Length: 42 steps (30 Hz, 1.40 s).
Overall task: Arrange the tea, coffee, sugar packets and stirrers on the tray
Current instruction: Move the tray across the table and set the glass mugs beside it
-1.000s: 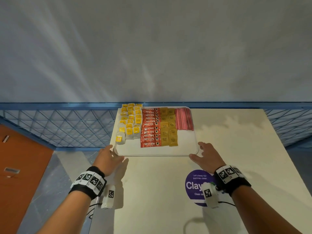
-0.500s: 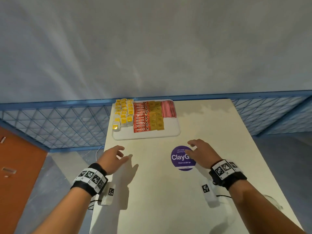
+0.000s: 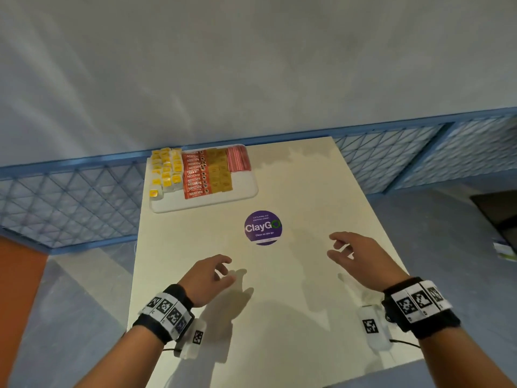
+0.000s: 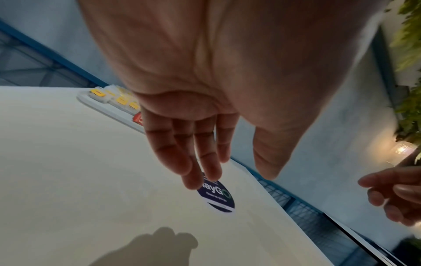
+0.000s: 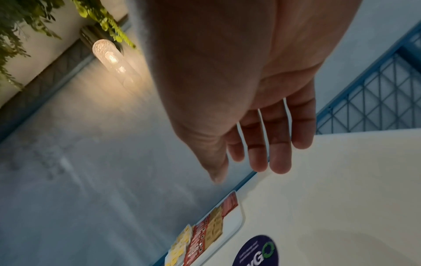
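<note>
Both forearms enter from the lower frame edge, head view, palms down. Left hand [image 3: 208, 278] sits lower centre-left, fingers [image 4: 182, 153] loosely bent, holding nothing. Right hand [image 3: 355, 256] sits centre-right, slightly higher in frame, fingers [image 5: 278, 144] relaxed and a little spread, also holding nothing. Hands well apart. Each wrist wears 1 dark band with black-and-white markers.

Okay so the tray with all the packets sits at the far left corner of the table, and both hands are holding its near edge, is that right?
Not quite. The tray does sit at the table's far left corner, but the head view shows the left hand and right hand empty, well short of it.
</note>
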Available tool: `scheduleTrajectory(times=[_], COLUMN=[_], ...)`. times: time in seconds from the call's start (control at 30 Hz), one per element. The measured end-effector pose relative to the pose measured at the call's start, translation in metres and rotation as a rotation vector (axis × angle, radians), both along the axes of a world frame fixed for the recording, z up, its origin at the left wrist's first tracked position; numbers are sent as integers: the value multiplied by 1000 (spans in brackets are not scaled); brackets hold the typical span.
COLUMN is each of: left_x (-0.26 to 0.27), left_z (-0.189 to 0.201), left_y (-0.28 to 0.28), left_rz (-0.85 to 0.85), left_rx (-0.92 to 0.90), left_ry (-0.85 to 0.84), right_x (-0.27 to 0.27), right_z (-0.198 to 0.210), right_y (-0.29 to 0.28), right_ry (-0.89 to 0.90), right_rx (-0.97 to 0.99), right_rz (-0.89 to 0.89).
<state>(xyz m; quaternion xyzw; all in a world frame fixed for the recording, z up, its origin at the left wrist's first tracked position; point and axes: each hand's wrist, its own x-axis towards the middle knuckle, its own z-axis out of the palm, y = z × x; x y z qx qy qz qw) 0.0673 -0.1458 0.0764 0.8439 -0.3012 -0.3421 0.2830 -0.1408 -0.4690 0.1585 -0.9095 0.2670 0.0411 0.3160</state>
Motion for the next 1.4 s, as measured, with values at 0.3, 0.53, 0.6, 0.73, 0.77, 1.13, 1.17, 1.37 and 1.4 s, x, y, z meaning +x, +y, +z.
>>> scheduleTrajectory(times=[0.3, 0.53, 0.6, 0.73, 0.77, 1.13, 1.17, 1.37, 1.4], left_x=[-48, -105, -120, -145, -149, -176, -176, -180, -180], left_z=[11, 3, -1, -9, -11, -29, -30, -29, -28], left_y=[-83, -166, -190, -229, -237, -279, -279, -274, -273], left_rz=[-16, -91, -107, -147, -155, -218, -214, -159, -150], left_rx=[-16, 18, 33, 88, 98, 165, 164, 121, 109], left_ry=[-57, -27, -18, -2, 1, 21, 22, 19, 14], right_x=[-60, -75, -79, -85, -85, -73, -72, -68, -67], right_z=[-29, -76, -85, -99, -102, -120, -121, -120, -119], right_y=[-97, -144, -155, -171, -174, -179, -179, -178, -178], right_ry=[-16, 136, 187, 248, 256, 314, 315, 273, 262], right_rx=[4, 38, 51, 41, 50, 36, 23, 26, 27], right_rz=[-35, 85, 121, 177, 183, 254, 262, 281, 290])
